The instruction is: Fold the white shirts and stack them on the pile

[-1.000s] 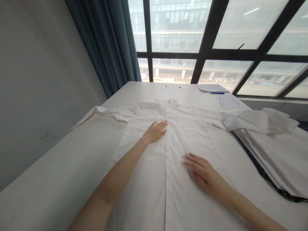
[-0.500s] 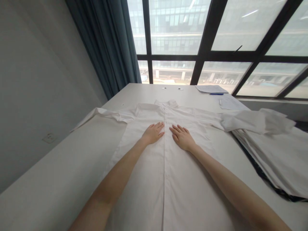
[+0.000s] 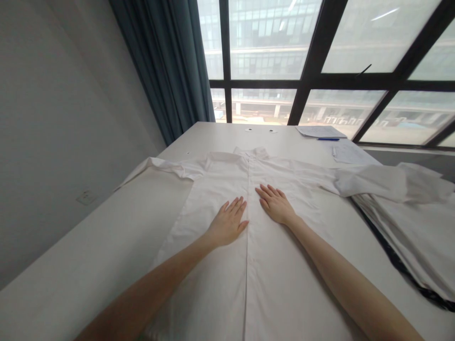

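From where I stand, the white shirt [image 3: 277,274] lies spread front-up on the worktop [image 3: 135,237], its collar [image 3: 261,152] toward the window. The left hand [image 3: 227,223] rests flat beside the front placket [image 3: 246,270]; the right hand [image 3: 275,204] lies flat across it, a little nearer the collar. Neither grip is closed on anything: both palms face down, fingers stretched out.

The cloth looks thin, so I'd worry that a sideways push from either palm could ruck it up or pull the placket crooked. The right-hand sleeve [image 3: 384,182] lies over a pile of white cloth [image 3: 423,232]; a tug on the shirt might drag the pile's top layer along. The left-hand sleeve [image 3: 170,166] reaches the worktop's edge, where its own weight could draw it off.
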`<move>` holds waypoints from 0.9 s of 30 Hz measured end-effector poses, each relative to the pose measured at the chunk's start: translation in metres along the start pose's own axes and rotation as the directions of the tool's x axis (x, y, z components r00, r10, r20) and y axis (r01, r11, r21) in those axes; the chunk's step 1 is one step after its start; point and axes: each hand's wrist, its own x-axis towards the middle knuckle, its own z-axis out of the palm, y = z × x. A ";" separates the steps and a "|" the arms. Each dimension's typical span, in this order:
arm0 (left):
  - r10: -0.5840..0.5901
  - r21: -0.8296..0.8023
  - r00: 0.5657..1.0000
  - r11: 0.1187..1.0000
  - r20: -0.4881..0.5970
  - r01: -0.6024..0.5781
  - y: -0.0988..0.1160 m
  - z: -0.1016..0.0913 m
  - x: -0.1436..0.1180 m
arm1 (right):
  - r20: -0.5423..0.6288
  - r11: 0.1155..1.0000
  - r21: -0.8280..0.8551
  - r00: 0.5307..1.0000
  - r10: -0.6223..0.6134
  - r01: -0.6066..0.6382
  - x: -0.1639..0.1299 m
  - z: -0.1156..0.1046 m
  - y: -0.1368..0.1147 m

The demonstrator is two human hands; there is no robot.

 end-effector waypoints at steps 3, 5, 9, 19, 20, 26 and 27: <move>-0.019 0.023 1.000 1.000 0.007 0.019 -0.014 -0.005 -0.025 | -0.002 1.000 0.001 1.000 -0.005 0.005 -0.001 0.000 0.000; -0.066 0.037 0.998 0.997 0.005 0.066 -0.024 -0.008 -0.043 | -0.002 1.000 0.003 1.000 -0.007 0.007 -0.001 -0.001 0.000; -0.166 0.063 0.986 0.984 -0.013 0.166 -0.047 -0.011 -0.081 | -0.007 1.000 0.006 1.000 -0.010 0.010 -0.002 -0.002 0.000; -0.315 0.146 0.947 0.935 -0.070 0.322 -0.073 -0.012 -0.123 | -0.007 1.000 0.011 1.000 0.001 -0.001 -0.001 -0.001 -0.001; -0.319 0.146 0.945 0.934 -0.074 0.327 -0.069 -0.011 -0.116 | -0.006 1.000 0.010 1.000 0.002 -0.002 -0.001 -0.001 -0.002; -0.155 0.072 0.987 0.985 -0.042 0.157 -0.027 -0.003 -0.038 | -0.002 1.000 0.003 1.000 0.007 -0.007 -0.002 -0.002 -0.002; -0.129 0.053 0.991 0.990 -0.024 0.130 -0.021 -0.001 -0.025 | -0.003 1.000 0.002 1.000 0.008 -0.008 -0.002 -0.002 -0.002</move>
